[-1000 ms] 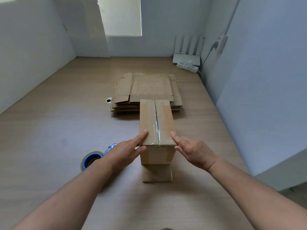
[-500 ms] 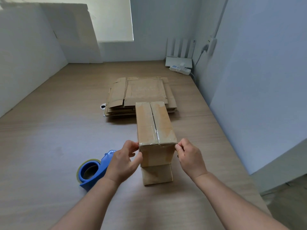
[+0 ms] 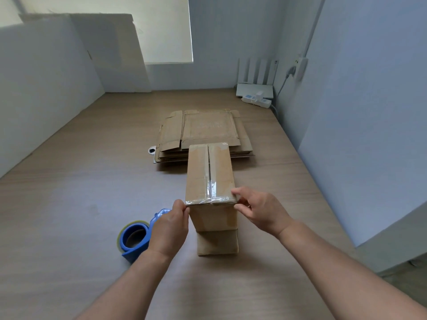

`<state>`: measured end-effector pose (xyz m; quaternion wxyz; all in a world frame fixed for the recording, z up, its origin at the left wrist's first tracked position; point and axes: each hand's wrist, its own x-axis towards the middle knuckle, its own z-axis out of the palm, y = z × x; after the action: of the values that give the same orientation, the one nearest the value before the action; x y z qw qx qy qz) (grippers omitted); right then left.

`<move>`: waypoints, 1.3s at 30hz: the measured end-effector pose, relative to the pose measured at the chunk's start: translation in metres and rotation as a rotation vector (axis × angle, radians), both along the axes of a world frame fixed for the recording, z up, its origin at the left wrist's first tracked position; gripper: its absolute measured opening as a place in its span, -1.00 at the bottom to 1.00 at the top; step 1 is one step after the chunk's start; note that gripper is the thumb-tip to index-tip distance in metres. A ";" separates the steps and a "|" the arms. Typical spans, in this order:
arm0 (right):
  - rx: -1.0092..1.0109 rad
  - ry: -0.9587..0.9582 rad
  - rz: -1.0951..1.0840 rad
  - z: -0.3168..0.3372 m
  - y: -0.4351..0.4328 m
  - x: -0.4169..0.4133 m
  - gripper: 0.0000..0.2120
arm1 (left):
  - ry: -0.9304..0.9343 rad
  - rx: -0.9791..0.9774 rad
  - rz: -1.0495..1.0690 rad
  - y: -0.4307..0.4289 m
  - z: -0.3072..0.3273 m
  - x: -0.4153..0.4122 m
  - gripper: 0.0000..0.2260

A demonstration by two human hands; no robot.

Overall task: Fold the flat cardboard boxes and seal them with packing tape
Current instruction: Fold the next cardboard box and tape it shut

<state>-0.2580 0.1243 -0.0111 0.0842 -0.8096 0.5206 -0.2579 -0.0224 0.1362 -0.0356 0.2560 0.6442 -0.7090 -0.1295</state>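
Brown cardboard box (image 3: pixel 209 179) sits mid-desk (image 3: pixel 69 204), folded up, top flaps meeting in a centre seam. Clear glossy tape (image 3: pixel 211 188) runs along the near half of that seam and wraps across the near top edge, wrinkled. Far part of the seam shows a dark gap. One flap (image 3: pixel 217 242) at the near end lies flat on the desk. Long axis runs straight away from the person, far end reaching the stack of flat cardboard (image 3: pixel 203 132), near end facing the camera. Left hand (image 3: pixel 169 229) has fingers (image 3: pixel 182 205) curled, pinching the near-left top corner. Right hand (image 3: pixel 261 211) pinches the near-right top corner, possibly the tape end rather than the cardboard, hard to tell. Blue tape dispenser (image 3: pixel 136 239) lies on the desk just left of the left hand, partly behind it.
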 end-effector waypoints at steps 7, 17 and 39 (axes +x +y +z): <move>-0.192 0.179 0.131 -0.017 -0.019 -0.013 -0.74 | -0.178 -0.148 -0.052 -0.011 0.004 0.005 -0.82; -0.253 0.179 0.143 -0.030 -0.022 -0.017 -0.74 | -0.197 0.117 -0.406 -0.043 0.026 0.032 -0.91; -0.177 0.269 -0.339 -0.021 -0.015 0.035 -0.09 | -0.088 0.174 -0.232 -0.043 0.021 0.004 -0.35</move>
<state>-0.2228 0.1098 -0.0319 -0.1018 -0.7418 0.6311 -0.2026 -0.0187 0.0933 -0.0146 0.1515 0.5828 -0.7752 -0.1908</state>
